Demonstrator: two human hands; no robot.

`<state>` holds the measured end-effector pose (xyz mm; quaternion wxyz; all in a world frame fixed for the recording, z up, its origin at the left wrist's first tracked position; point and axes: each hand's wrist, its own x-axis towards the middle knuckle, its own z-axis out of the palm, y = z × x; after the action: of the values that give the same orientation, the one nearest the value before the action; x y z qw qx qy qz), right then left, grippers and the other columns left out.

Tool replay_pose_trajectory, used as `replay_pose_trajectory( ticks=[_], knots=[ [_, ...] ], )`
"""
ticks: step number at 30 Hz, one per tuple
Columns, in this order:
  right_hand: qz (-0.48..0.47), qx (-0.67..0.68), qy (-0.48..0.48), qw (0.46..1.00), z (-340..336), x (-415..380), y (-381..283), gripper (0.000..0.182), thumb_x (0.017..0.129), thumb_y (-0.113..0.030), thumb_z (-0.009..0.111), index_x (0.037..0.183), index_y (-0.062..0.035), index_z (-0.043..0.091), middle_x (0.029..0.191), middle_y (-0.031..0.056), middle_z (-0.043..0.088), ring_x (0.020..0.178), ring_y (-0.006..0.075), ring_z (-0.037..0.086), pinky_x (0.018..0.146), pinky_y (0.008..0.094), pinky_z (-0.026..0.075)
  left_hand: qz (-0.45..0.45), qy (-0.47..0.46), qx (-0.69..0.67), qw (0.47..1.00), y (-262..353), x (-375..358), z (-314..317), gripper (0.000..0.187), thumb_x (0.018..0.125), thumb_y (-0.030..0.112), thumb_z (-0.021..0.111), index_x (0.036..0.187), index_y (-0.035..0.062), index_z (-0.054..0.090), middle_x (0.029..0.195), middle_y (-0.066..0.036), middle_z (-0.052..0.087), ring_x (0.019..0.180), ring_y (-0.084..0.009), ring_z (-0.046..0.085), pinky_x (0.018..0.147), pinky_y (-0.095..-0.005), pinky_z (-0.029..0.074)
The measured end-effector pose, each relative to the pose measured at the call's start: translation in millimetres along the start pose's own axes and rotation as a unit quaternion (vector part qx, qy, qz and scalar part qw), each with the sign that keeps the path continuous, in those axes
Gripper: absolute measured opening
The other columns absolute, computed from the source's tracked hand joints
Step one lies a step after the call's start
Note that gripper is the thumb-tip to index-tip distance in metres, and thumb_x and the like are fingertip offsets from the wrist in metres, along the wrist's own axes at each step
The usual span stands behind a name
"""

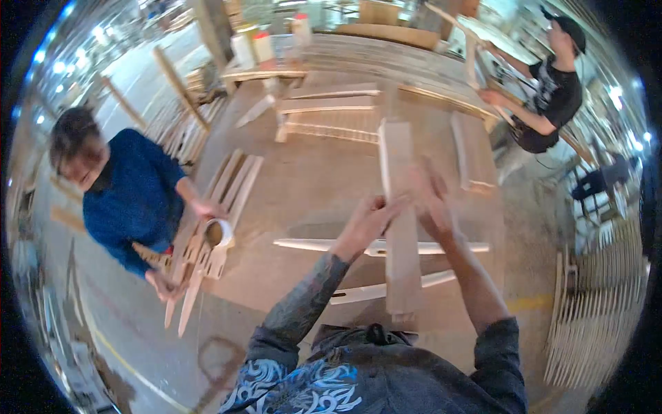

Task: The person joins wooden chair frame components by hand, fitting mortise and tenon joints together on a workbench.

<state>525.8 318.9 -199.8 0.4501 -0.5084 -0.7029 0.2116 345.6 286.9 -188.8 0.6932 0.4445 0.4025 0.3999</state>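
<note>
A long flat wooden board (402, 265) runs upright through the middle of the head view, from near my body toward the far side of the table. My left hand (372, 219) is at its left edge, with the fingers bent against the wood. On the board's right side lies my right hand (431, 200), blurred by motion, its fingers stretched forward. Beneath the board, a pale shaped wooden piece (310, 243) lies crosswise on the table, and a second curved piece (352, 294) lies nearer to me.
A person (134, 193) at the left touches slotted wooden pieces beside a round container (218, 233). Another person (555, 90) at the back right holds a wooden frame. Wooden parts (331, 105) and bottles (263, 47) stand toward the back. Slats (596, 303) are stacked at the right.
</note>
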Motion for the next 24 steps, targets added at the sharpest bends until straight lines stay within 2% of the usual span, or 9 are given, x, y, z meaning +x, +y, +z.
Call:
replay_pose_trajectory(
  ticks=[1,5,7,8,10,13,15,21,24],
  knots=[
    [-0.253,-0.263,-0.002,0.931,4,-1,15,0.053,0.082,-0.012,0.061,0.134,-0.0131,0.050,0.133,0.0178,0.050,0.118,0.0360,0.050,0.093,0.0416,0.045,-0.018,0.000,-0.007,1.000,-2,-3,1,0.045,0.092,0.046,0.057,0.097,0.0019,0.067,0.074,0.003,0.061,0.060,-0.0067,0.055,0.049,-0.0234,0.042],
    [-0.257,-0.118,-0.044,0.958,11,-3,14,0.043,0.083,-0.013,0.060,0.125,-0.0094,0.055,0.121,0.0177,0.057,0.109,0.0339,0.056,0.085,0.0392,0.049,-0.138,0.015,-0.091,0.986,-4,-11,1,0.056,0.094,0.056,0.045,0.086,0.0045,0.066,0.071,-0.002,0.063,0.056,-0.0112,0.059,0.049,-0.0252,0.046],
    [0.057,0.013,-0.077,0.995,19,-19,29,0.036,0.081,-0.014,0.064,0.116,-0.0052,0.059,0.111,0.0171,0.063,0.098,0.0313,0.062,0.080,0.0381,0.050,-0.116,-0.045,-0.124,0.985,5,-21,-13,0.061,0.095,0.057,0.039,0.078,0.0052,0.066,0.067,-0.004,0.063,0.055,-0.0130,0.060,0.048,-0.0263,0.047],
    [-0.149,-0.030,-0.155,0.976,10,-6,36,0.032,0.081,-0.018,0.069,0.109,-0.0022,0.063,0.100,0.0154,0.066,0.089,0.0246,0.066,0.075,0.0352,0.052,-0.073,-0.016,-0.120,0.990,10,-24,-18,0.058,0.096,0.055,0.042,0.080,0.0039,0.066,0.066,-0.005,0.063,0.053,-0.0119,0.058,0.049,-0.0252,0.046],
    [0.093,0.100,-0.018,0.991,15,-18,30,0.027,0.084,-0.020,0.069,0.103,-0.0014,0.065,0.088,0.0091,0.068,0.079,0.0186,0.066,0.068,0.0323,0.053,-0.036,0.012,-0.121,0.992,6,-28,-31,0.056,0.096,0.052,0.045,0.081,0.0025,0.066,0.065,-0.006,0.064,0.052,-0.0107,0.056,0.050,-0.0240,0.045],
    [0.266,0.254,-0.021,0.930,1,-18,36,0.029,0.087,-0.026,0.068,0.103,-0.0025,0.065,0.085,0.0050,0.067,0.075,0.0142,0.064,0.064,0.0293,0.053,0.050,0.148,0.005,0.988,-23,-28,-56,0.045,0.096,0.043,0.052,0.084,0.0034,0.068,0.068,-0.005,0.065,0.056,-0.0081,0.056,0.053,-0.0222,0.043],
    [0.298,0.289,-0.017,0.910,-9,-20,41,0.031,0.087,-0.028,0.069,0.105,-0.0036,0.065,0.086,0.0044,0.067,0.075,0.0140,0.064,0.063,0.0294,0.053,0.041,0.197,0.068,0.977,-58,-32,-70,0.034,0.095,0.036,0.056,0.089,0.0049,0.068,0.072,-0.003,0.066,0.061,-0.0057,0.056,0.056,-0.0199,0.041],
    [0.367,0.363,0.006,0.856,6,-29,51,0.033,0.089,-0.032,0.064,0.112,-0.0074,0.061,0.093,0.0049,0.067,0.076,0.0147,0.064,0.063,0.0318,0.053,-0.008,0.138,-0.025,0.990,-92,-39,-37,0.035,0.099,0.036,0.049,0.105,0.0051,0.062,0.085,-0.004,0.066,0.068,-0.0073,0.056,0.061,-0.0209,0.042],
    [0.362,0.353,0.010,0.863,15,-33,39,0.031,0.091,-0.032,0.062,0.110,-0.0072,0.061,0.094,0.0050,0.067,0.078,0.0157,0.064,0.065,0.0333,0.053,0.051,0.201,-0.049,0.977,-83,-33,-13,0.033,0.101,0.034,0.045,0.100,0.0046,0.060,0.078,-0.002,0.062,0.065,-0.0065,0.052,0.059,-0.0204,0.040]
  ],
)
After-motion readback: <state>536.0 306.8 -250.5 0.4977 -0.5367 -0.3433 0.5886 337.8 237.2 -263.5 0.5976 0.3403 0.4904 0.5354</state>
